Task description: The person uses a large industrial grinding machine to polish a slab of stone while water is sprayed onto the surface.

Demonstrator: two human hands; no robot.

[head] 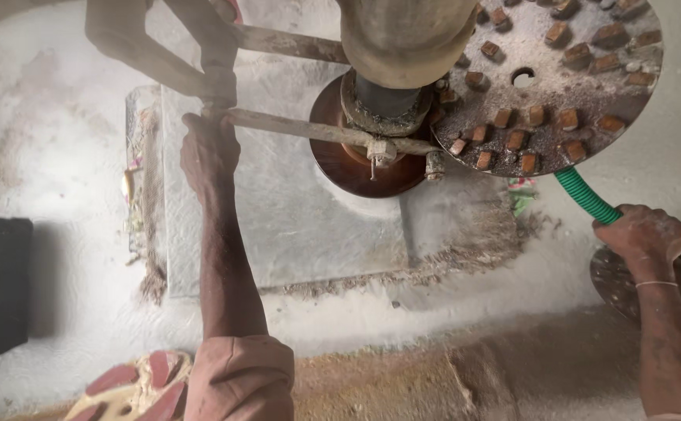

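Two hands are at work over a wet grey slab (278,226): at near right, the right hand (643,235) is closed round a green hose (590,201); farther left, the left hand (209,150) is wrapped tight on a metal bar (309,130) of the grinder (379,109), whose brown disc (356,171) sits on the slab, beside a studded disc (558,86) at far right

Both arms reach out, each hand closed in a grip.

The left hand (209,152) stretches far forward on a nearly straight arm, a rolled sleeve bunched near the elbow, fingers curled in a tight fist with the back of the hand facing up. The right hand (643,234) sits lower and off to the right, forearm angled up from the bottom edge, fingers wrapped closed, a thin band round the wrist, skin dusted pale.
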